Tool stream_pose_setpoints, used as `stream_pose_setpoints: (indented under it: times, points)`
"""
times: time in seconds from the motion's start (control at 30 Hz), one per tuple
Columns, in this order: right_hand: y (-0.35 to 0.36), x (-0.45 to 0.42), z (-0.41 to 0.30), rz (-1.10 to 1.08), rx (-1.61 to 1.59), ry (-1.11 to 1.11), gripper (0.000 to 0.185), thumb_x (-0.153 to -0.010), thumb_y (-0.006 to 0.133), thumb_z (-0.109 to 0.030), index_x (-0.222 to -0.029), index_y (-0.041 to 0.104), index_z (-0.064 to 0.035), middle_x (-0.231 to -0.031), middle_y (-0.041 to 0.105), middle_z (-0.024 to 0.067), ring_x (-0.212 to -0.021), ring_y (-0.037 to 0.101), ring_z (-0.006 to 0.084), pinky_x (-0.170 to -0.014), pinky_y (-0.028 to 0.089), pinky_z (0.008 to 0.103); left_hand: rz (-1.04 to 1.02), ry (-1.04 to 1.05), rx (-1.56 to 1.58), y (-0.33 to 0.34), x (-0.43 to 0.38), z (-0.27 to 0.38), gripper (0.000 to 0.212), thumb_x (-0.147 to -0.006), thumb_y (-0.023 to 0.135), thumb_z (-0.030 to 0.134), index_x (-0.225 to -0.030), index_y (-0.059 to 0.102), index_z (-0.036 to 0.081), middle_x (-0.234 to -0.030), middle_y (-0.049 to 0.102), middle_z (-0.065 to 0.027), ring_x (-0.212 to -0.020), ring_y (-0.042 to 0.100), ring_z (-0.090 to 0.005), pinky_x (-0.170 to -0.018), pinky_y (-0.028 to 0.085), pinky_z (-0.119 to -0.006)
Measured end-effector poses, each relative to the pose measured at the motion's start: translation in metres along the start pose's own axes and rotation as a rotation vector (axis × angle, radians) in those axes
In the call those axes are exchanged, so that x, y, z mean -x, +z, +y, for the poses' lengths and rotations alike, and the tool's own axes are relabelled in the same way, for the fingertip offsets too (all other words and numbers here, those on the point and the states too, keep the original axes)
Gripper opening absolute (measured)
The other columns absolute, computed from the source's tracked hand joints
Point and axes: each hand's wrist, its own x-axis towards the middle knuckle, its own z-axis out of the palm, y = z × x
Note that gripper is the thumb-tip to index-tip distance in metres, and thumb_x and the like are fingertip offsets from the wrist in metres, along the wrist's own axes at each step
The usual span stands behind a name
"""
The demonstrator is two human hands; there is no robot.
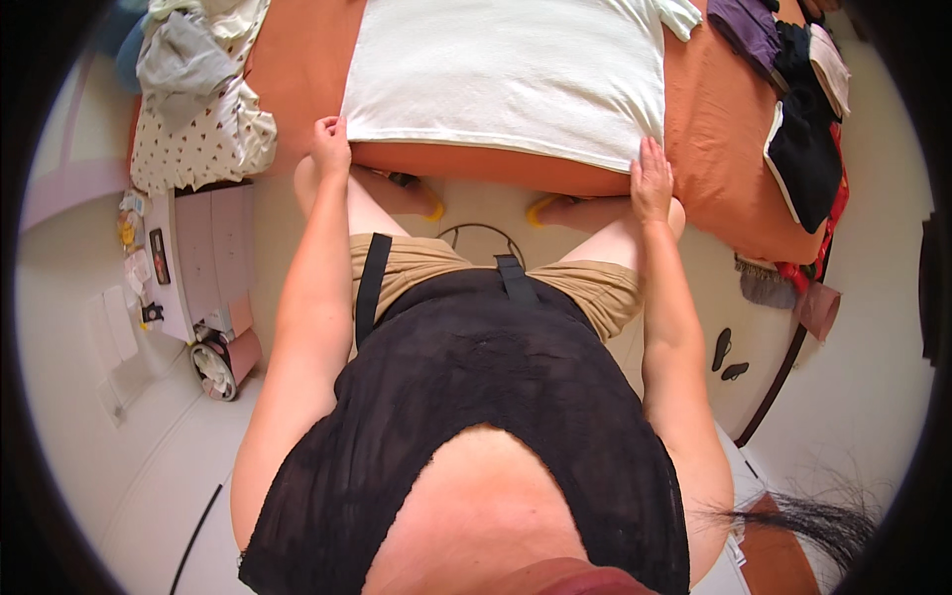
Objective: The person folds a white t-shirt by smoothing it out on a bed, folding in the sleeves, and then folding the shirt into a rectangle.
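Note:
A white T-shirt (498, 74) lies spread out on an orange bed sheet (714, 141), its hem towards me along the bed's near edge. My left hand (331, 145) is at the hem's left corner, the fingertips curled and pinching the cloth's edge. At the right corner of the hem rests my right hand (651, 178), its fingers fairly straight and lying against the cloth; whether the thumb grips the hem I cannot tell. The shirt's collar end runs out of view at the top, and part of one sleeve (680, 16) shows at the upper right.
Patterned cream cloth (204, 137) and a grey garment (182, 56) lie at the bed's left. Dark garments (803, 156) are piled at its right. A drawer cabinet (216, 256) and a bin (216, 368) stand left. Black slippers (721, 349) lie on the floor at right.

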Motion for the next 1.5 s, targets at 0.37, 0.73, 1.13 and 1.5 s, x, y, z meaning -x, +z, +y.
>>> stream_pose_setpoints:
  times: [0.37,0.73,1.13,1.5]
  points:
    - [-0.001,0.009,-0.001,0.17,-0.111,0.081,0.054,-0.07,0.058,-0.008,-0.123,0.05,-0.0131,-0.118,0.051,0.0152,-0.112,0.046,0.0296,-0.099,0.035,0.038,-0.127,0.112,0.059,-0.001,0.034,0.035,0.039,-0.072,0.051,0.001,-0.109,0.055,0.01,-0.098,0.062,-0.008,-0.075,0.057,-0.0171,-0.073,0.046,-0.028]
    - [0.005,0.0,-0.001,0.256,-0.227,0.204,0.035,-0.078,0.05,-0.004,-0.111,0.061,-0.0128,-0.1,0.061,0.0107,-0.097,0.056,0.0262,-0.088,0.043,0.0354,-0.069,0.048,0.223,0.007,0.011,-0.006,0.017,-0.082,0.051,0.009,-0.09,0.066,0.012,-0.076,0.063,-0.0012,-0.067,0.057,-0.0109,-0.064,0.046,-0.026]
    - [-0.019,0.012,0.004,0.358,-0.274,0.257,0.03,-0.081,0.052,-0.003,-0.102,0.068,-0.0173,-0.094,0.061,0.0082,-0.087,0.059,0.0228,-0.079,0.047,0.0325,-0.089,-0.15,0.631,-0.017,0.041,0.041,0.019,-0.087,0.041,0.001,-0.086,0.06,0.003,-0.081,0.059,-0.0036,-0.067,0.057,-0.0092,-0.062,0.051,-0.021]
    - [-0.035,0.046,0.01,0.269,-0.227,0.163,0.028,-0.081,0.057,-0.005,-0.103,0.067,-0.0186,-0.092,0.06,0.0057,-0.084,0.059,0.021,-0.075,0.049,0.0316,-0.239,-0.079,0.106,-0.048,0.068,0.058,0.02,-0.083,0.041,0.0,-0.08,0.06,0.0,-0.075,0.06,-0.0058,-0.061,0.059,-0.0118,-0.058,0.049,-0.023]
